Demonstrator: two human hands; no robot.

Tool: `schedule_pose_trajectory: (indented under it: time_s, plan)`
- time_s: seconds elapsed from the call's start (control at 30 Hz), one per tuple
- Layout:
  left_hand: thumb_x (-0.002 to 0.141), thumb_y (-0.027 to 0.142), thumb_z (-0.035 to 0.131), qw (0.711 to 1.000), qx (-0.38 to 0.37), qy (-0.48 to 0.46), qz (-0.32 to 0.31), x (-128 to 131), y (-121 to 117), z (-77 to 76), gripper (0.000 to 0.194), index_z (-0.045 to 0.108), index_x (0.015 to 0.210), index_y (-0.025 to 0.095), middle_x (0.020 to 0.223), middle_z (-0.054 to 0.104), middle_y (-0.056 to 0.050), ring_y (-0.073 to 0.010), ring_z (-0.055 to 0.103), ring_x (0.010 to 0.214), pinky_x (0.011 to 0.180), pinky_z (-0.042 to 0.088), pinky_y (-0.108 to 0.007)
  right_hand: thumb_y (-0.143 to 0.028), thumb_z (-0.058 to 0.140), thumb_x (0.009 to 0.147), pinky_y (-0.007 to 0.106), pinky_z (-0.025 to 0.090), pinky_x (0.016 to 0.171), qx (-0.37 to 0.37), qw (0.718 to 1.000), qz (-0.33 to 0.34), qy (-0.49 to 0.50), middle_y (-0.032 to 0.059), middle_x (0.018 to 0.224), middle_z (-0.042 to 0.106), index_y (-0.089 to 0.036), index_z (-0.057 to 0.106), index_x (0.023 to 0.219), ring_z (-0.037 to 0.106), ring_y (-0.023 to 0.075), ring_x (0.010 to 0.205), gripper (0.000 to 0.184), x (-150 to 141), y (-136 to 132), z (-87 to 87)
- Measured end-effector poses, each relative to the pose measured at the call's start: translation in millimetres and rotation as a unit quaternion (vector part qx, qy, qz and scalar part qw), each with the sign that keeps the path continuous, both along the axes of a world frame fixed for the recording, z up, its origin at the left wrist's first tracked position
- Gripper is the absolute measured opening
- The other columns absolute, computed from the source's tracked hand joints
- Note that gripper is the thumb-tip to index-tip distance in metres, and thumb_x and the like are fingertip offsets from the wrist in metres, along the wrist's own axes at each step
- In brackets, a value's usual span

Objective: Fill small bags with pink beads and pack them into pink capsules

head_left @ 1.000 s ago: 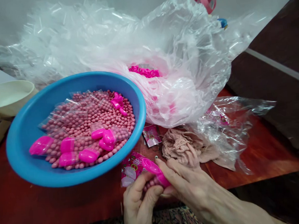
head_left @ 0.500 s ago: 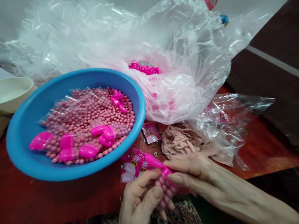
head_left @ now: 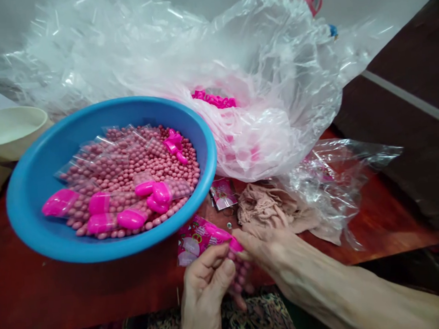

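Observation:
My left hand (head_left: 207,280) and my right hand (head_left: 266,249) meet at the table's near edge, both pinched on a small clear packet of pink candy balls (head_left: 239,273) topped with a bright pink plastic cap (head_left: 235,244). The packet hangs between the fingers over the edge. Just behind the hands lies a pink printed label card (head_left: 193,241). To the left stands a blue bowl (head_left: 36,177) full of loose pink candy balls (head_left: 147,159), with several filled packets with pink caps (head_left: 131,218) lying on top.
A big clear plastic bag (head_left: 268,106) holding pink plastic pieces (head_left: 215,99) fills the back. A beige crumpled cloth (head_left: 263,206) and an empty clear bag (head_left: 337,181) lie to the right. A cream bowl (head_left: 6,129) stands on a cardboard box at far left.
The packet has swung from lying across my fingers to hanging down between both hands. My right hand has shifted to pinch at its pink cap.

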State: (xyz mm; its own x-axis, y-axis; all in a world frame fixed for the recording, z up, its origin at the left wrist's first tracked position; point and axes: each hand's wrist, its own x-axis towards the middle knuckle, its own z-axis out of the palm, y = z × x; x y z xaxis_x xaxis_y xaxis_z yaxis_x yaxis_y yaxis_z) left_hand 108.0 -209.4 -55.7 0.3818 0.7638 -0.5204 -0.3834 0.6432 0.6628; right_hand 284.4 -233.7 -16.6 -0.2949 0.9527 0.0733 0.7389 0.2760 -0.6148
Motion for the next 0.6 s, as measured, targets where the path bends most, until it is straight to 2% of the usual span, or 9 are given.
schedule_pose_trajectory:
  time_s: [0.1, 0.17, 0.3, 0.37, 0.47, 0.53, 0.6]
  plan:
    - [0.067, 0.034, 0.077, 0.998, 0.010, 0.043, 0.050, 3, 0, 6.5, 0.025, 0.074, 0.085, 0.017, 0.058, 0.066, 0.000, -0.0106, 0.059, 0.052, 0.044, 0.046, -0.015, -0.042, 0.044, 0.092, 0.036, 0.054, 0.073, 0.008, 0.999, 0.016, -0.034, 0.0102, 0.107, 0.065, -0.017, 0.058, 0.117, 0.063, 0.0222, 0.092, 0.037, -14, -3, -4.7]
    - [0.064, 0.035, 0.079, 0.994, 0.019, 0.076, 0.072, 3, 0, 11.9, 0.027, 0.075, 0.085, 0.018, 0.059, 0.067, 0.000, -0.0096, 0.059, 0.053, 0.048, 0.046, -0.013, -0.040, 0.051, 0.091, 0.037, 0.054, 0.073, 0.012, 0.998, 0.012, -0.053, 0.0101, 0.109, 0.062, -0.015, 0.056, 0.117, 0.062, 0.0214, 0.091, 0.036, -23, 1, -9.4]
    - [0.066, 0.036, 0.076, 0.986, 0.052, 0.155, 0.044, -5, -3, 12.8, 0.028, 0.076, 0.088, 0.019, 0.061, 0.070, -0.002, -0.0091, 0.057, 0.048, 0.043, 0.045, -0.014, -0.033, 0.056, 0.090, 0.041, 0.052, 0.079, 0.022, 0.996, -0.001, -0.082, 0.0075, 0.116, 0.058, -0.016, 0.054, 0.117, 0.060, 0.0204, 0.096, 0.032, -30, 3, -15.0]
    - [0.068, 0.032, 0.074, 0.968, 0.100, 0.229, 0.035, -10, -8, 7.7, 0.026, 0.077, 0.090, 0.018, 0.068, 0.073, -0.005, -0.0133, 0.062, 0.053, 0.048, 0.050, -0.018, -0.033, 0.056, 0.090, 0.041, 0.053, 0.079, 0.029, 0.995, -0.012, -0.095, 0.0080, 0.116, 0.058, -0.016, 0.054, 0.118, 0.060, 0.0209, 0.096, 0.033, -33, -1, -18.1]
    - [0.071, 0.024, 0.070, 0.919, 0.214, 0.331, 0.031, -13, -17, 0.4, 0.024, 0.077, 0.093, 0.021, 0.078, 0.077, -0.007, -0.0206, 0.070, 0.067, 0.063, 0.057, -0.026, -0.033, 0.055, 0.090, 0.038, 0.053, 0.075, 0.039, 0.992, -0.032, -0.116, 0.0069, 0.112, 0.059, -0.016, 0.055, 0.115, 0.061, 0.0187, 0.091, 0.030, -42, -9, -28.3]
    - [0.074, 0.020, 0.066, 0.893, 0.274, 0.354, 0.037, -12, -22, -1.6, 0.024, 0.076, 0.095, 0.022, 0.082, 0.078, -0.006, -0.0211, 0.071, 0.070, 0.070, 0.058, -0.028, -0.036, 0.053, 0.091, 0.033, 0.053, 0.068, 0.046, 0.990, -0.044, -0.127, 0.0049, 0.100, 0.061, -0.015, 0.057, 0.107, 0.061, 0.0155, 0.080, 0.026, -51, -11, -37.1]
    - [0.076, 0.018, 0.064, 0.881, 0.294, 0.366, 0.053, -10, -25, -2.0, 0.024, 0.075, 0.096, 0.022, 0.086, 0.078, -0.006, -0.0208, 0.072, 0.071, 0.074, 0.058, -0.028, -0.041, 0.050, 0.090, 0.029, 0.051, 0.057, 0.053, 0.988, -0.052, -0.135, 0.0038, 0.081, 0.060, -0.013, 0.058, 0.092, 0.059, 0.0149, 0.068, 0.029, -58, -10, -43.5]
